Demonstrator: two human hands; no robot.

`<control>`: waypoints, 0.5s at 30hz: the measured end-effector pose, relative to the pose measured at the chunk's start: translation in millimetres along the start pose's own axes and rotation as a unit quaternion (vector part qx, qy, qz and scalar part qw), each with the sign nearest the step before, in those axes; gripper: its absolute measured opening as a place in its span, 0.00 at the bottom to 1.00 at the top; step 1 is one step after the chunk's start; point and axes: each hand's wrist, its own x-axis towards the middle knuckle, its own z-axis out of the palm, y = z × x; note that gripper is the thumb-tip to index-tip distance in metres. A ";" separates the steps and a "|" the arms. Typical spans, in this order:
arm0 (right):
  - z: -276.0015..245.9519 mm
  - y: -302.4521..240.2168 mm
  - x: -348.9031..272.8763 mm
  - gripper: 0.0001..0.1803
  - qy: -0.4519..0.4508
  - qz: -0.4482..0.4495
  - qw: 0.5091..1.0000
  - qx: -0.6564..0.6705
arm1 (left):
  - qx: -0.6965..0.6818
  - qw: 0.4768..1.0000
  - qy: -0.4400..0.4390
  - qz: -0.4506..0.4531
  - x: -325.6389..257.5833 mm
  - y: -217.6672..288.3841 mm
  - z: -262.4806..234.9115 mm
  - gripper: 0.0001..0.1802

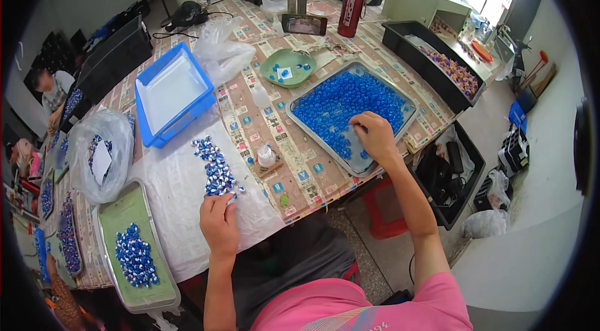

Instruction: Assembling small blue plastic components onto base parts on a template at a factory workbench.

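My left hand [220, 226] is at the near end of a loose strip of small blue-and-white pieces [215, 165] on a white sheet [178, 206]. Its fingers are drawn together at the pile's edge, and what they pinch is too small to name. Over a metal tray [364, 172] of clear blue beads [350, 97], my right hand [377, 138] has its fingertips pressed together. Whatever it may hold is hidden. Beads lie thickest at the tray's far side, sparser near my hand.
Between the hands stands a small clear jar [266, 156]; beyond it sits a green dish [287, 69]. A blue basin [175, 97], a bulging plastic bag [100, 156] and a green-bottomed tray [134, 250] occupy the left. A red flask [354, 3] and phone [304, 24] stand farther back.
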 end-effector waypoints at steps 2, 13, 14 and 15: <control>-1.3 -16.7 -1.3 0.08 -0.030 -0.005 0.999 -0.044 | 0.005 1.000 0.008 0.020 2.4 -8.2 -4.9 0.13; 26.6 -34.3 16.1 0.10 -0.079 0.044 0.995 -0.047 | -0.029 0.999 -0.003 0.030 8.6 -37.9 -23.4 0.13; 28.2 -37.7 14.1 0.11 -0.053 0.042 0.997 -0.023 | -0.038 0.999 0.006 0.030 8.0 -39.1 -23.9 0.12; 29.8 -40.1 12.9 0.12 -0.027 0.040 0.999 0.002 | -0.047 0.998 0.016 0.031 7.1 -40.2 -24.1 0.11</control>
